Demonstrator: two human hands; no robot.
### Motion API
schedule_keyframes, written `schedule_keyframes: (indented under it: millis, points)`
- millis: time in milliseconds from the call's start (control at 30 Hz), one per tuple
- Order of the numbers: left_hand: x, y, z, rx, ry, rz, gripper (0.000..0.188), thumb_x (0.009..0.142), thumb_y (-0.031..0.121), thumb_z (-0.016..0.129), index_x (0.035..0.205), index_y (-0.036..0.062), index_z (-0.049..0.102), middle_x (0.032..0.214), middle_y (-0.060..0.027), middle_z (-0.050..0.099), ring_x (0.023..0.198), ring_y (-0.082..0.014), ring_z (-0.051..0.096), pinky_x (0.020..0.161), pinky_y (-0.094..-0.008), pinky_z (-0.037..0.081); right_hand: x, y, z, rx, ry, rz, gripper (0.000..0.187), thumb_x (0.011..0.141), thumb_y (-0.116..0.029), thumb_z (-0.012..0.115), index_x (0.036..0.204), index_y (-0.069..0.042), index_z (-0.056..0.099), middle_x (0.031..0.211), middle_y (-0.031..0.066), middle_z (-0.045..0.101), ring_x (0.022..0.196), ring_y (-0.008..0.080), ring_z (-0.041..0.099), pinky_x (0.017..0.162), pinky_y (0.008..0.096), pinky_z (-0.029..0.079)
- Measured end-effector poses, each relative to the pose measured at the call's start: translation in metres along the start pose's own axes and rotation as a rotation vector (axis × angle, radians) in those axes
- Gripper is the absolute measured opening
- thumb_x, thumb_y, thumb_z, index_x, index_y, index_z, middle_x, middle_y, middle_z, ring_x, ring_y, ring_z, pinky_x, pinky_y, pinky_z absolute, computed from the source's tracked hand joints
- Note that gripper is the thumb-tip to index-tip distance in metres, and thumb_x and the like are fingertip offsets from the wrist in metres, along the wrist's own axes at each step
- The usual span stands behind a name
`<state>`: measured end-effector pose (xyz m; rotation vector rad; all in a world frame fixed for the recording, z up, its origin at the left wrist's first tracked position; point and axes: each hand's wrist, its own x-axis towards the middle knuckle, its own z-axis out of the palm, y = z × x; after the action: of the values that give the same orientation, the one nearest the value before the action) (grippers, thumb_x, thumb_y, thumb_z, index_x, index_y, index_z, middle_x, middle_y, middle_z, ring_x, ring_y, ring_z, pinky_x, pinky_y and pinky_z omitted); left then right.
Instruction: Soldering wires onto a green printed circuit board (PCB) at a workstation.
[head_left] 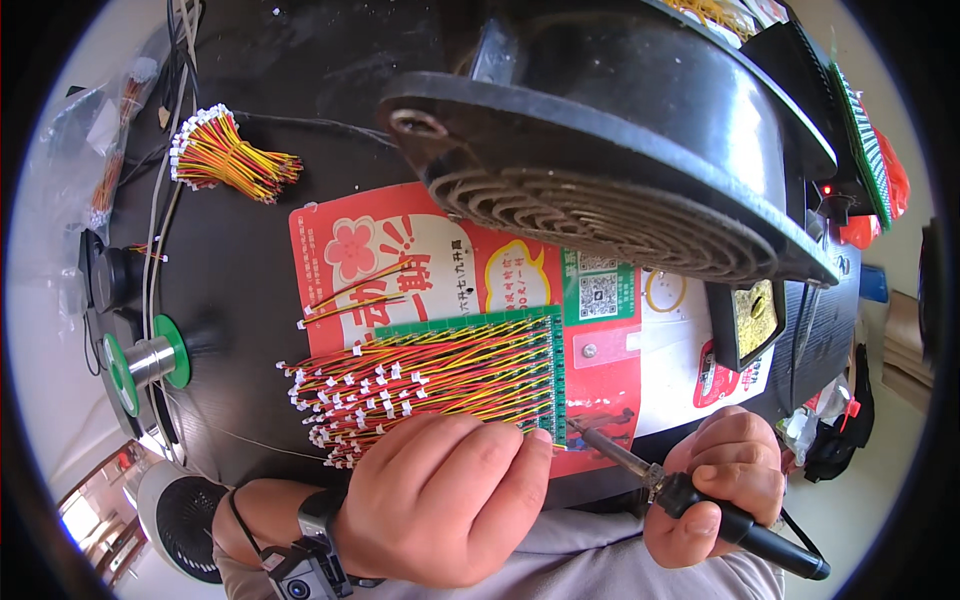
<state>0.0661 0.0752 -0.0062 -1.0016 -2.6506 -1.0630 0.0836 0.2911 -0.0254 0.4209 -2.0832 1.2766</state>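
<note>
My right hand (715,490) is closed around the black handle of a soldering iron (622,452). The iron's tip points up and left, at the right edge of a green circuit board (559,365). Many red, yellow and black wires (450,365) run left from that edge, with small white connectors (375,390) on their free ends. Over the board's near end lies my left hand (440,500), fingers curled and thumb and forefinger close to the iron's tip. What it pinches is hidden. A wrist strap with a small camera (297,580) is on my left wrist.
A large black fan (620,180) stands over the far side of the red printed mat (610,385). Left are a solder spool (150,362), its thin strand running toward my left hand, and a bundle of wires (235,155). A yellow sponge tray (750,320) sits right.
</note>
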Motion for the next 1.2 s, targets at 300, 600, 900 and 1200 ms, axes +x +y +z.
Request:
schedule_keyframes:
  millis: [300,600,900,1200]
  points:
    - [-0.0061,-0.0027,0.0120,0.027,0.083,-0.020,0.022,0.067,-0.005,0.075,0.088,-0.0069,0.071,0.078,-0.0105,0.062,0.058,-0.0204,0.059,0.048,-0.0298,0.047,0.0001,0.0003,0.0021,-0.008,0.003,0.005,0.027,0.083,-0.027,0.062,0.077,-0.003,0.050,0.058,0.0030,0.043,0.045,0.0133,0.040,0.040,0.0269,0.028]
    - [-0.0055,-0.0058,0.0104,-0.005,0.054,-0.038,0.024,0.066,-0.007,0.074,0.090,-0.0072,0.070,0.078,-0.0105,0.060,0.058,-0.0219,0.058,0.048,-0.0316,0.047,0.0014,0.0025,0.0035,-0.012,-0.035,-0.018,0.030,0.084,-0.028,0.066,0.077,-0.002,0.051,0.059,0.0032,0.044,0.043,0.0137,0.042,0.038,0.0268,0.028]
    - [-0.0053,-0.0055,0.0091,-0.044,0.048,-0.059,0.025,0.066,-0.009,0.073,0.090,-0.0072,0.070,0.078,-0.0104,0.060,0.059,-0.0221,0.059,0.049,-0.0321,0.047,0.0030,0.0025,0.0042,-0.029,-0.052,-0.029,0.031,0.084,-0.028,0.066,0.076,-0.002,0.051,0.059,0.0033,0.045,0.042,0.0138,0.041,0.037,0.0268,0.029]
    - [-0.0058,-0.0046,0.0096,-0.023,0.040,-0.073,0.025,0.066,-0.009,0.072,0.091,-0.0070,0.070,0.079,-0.0100,0.060,0.059,-0.0223,0.059,0.049,-0.0324,0.047,0.0029,0.0028,0.0034,-0.029,-0.087,-0.017,0.031,0.082,-0.028,0.066,0.076,-0.002,0.052,0.059,0.0031,0.045,0.042,0.0140,0.042,0.037,0.0265,0.029]
